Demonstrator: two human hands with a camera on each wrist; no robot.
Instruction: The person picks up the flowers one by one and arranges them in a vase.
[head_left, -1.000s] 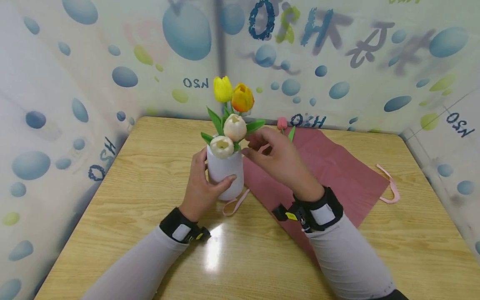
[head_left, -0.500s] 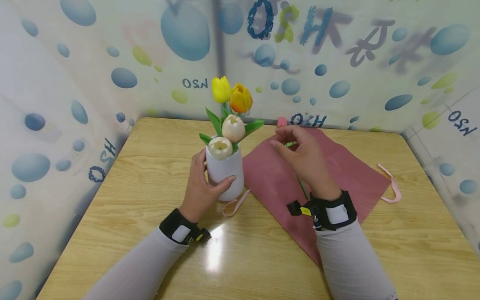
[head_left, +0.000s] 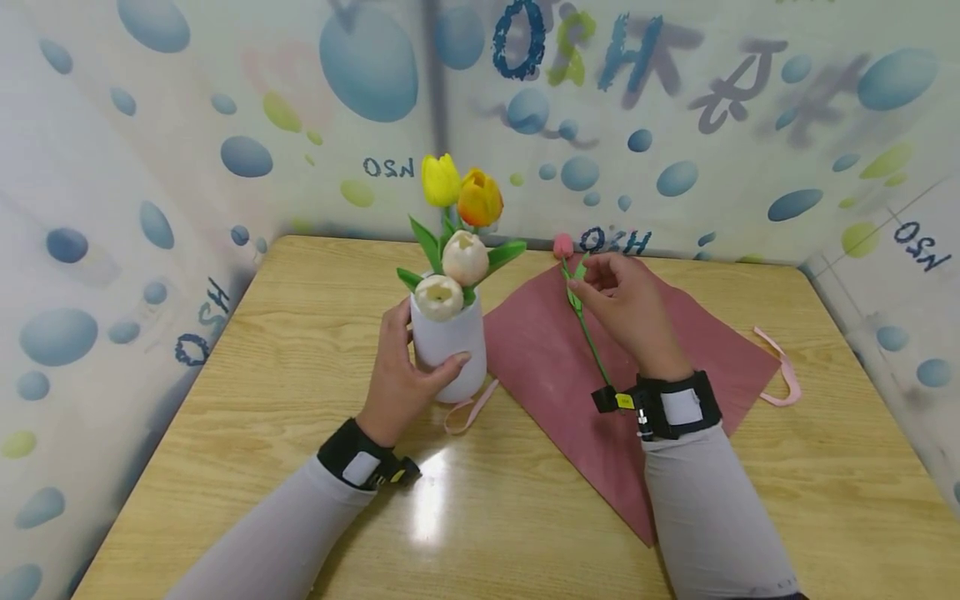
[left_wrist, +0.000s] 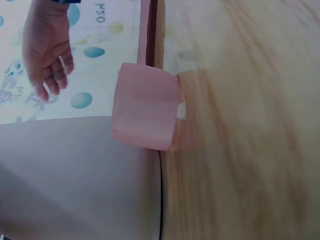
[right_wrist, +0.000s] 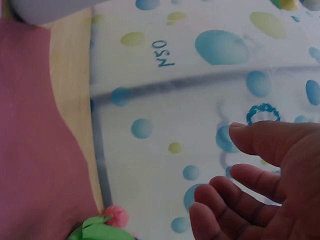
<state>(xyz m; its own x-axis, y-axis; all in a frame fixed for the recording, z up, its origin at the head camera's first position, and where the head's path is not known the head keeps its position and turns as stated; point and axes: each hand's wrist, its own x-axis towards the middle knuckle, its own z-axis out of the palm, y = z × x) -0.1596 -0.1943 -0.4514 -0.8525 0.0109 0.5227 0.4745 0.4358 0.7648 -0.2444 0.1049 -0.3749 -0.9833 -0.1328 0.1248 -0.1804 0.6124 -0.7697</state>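
A white vase (head_left: 453, 342) stands on the table with my left hand (head_left: 403, 371) gripping its side, thumb across the front. It holds a yellow tulip (head_left: 441, 180), an orange tulip (head_left: 480, 198) and two white tulips (head_left: 439, 297). To the right, a pink tulip (head_left: 563, 245) with a green stem (head_left: 595, 346) lies on dark pink wrapping paper. My right hand (head_left: 633, 308) is over the paper, fingertips right by the tulip's leaves. The right wrist view shows that hand (right_wrist: 265, 185) with its fingers loosely bent and nothing between them; the tulip's green leaves (right_wrist: 102, 231) appear below.
The wrapping paper (head_left: 697, 358) covers the right middle of the wooden table (head_left: 300, 333). A pink ribbon loop (head_left: 468, 412) lies at the vase's foot, and another pink ribbon (head_left: 783, 375) trails off the paper's right corner. A patterned backdrop (head_left: 375, 67) rises behind.
My right hand has left the flowers at the vase's rim and moved right to the pink tulip on the paper. My left hand still grips the vase.
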